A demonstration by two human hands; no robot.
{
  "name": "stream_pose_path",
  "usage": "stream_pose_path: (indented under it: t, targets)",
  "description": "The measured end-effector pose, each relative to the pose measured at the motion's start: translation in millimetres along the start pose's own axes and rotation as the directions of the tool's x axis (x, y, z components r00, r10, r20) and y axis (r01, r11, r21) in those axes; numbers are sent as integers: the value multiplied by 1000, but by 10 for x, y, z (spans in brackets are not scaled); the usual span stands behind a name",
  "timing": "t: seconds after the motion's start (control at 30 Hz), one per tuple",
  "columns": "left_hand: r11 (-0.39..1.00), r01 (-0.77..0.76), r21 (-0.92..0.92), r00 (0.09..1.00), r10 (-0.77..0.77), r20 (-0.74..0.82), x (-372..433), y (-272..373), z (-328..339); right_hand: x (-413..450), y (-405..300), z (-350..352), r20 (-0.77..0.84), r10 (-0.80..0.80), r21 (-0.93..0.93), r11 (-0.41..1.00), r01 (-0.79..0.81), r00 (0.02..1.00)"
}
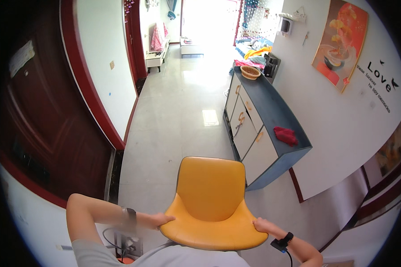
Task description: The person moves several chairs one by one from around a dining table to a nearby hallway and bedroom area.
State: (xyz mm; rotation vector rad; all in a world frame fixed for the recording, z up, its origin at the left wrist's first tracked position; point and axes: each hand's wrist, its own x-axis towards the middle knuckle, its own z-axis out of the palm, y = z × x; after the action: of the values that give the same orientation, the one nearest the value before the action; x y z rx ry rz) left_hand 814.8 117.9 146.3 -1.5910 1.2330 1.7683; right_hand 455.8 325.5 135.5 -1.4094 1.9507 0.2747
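A yellow padded chair [212,190] with a curved backrest is right before me, its seat close against my body. My left hand [162,220] grips the left edge of the seat, thumb on top. My right hand [262,225] holds the seat's right edge in the same way. Each wrist wears a black band, and a cable hangs from the device on the right one. The chair's legs are hidden under the seat.
A blue-topped cabinet [270,100] stands ahead on the right, bearing a wicker basket [250,72] and a dark red cloth [286,136]. A dark brown door [63,110] is on the left. Tiled floor [173,126] leads towards a low white cabinet [155,60] and a bright window.
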Motion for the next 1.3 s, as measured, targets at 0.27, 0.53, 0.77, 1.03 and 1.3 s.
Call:
stream_pose_path:
  t: [0.27,0.53,0.77,1.03,1.3]
  targets:
    - [996,-14,-92,995,24,98,731,1191,-733,1024,253,-720,-15,-18,40,999,19,1000]
    - [982,-46,-184,998,51,23,801,2392,-1140,2051,599,-1653,40,-121,25,992,120,992]
    - [967,-55,-248,998,56,-3,850,3525,-1602,2920,697,-2289,57,-149,42,988,147,987]
    - [969,-230,93,965,214,154,1838,4205,-2824,3975,514,-2896,27,-154,79,985,152,988]
    - [992,-86,-96,996,87,16,2249,5164,-3660,5338,496,-3117,-173,-359,-137,931,339,917]
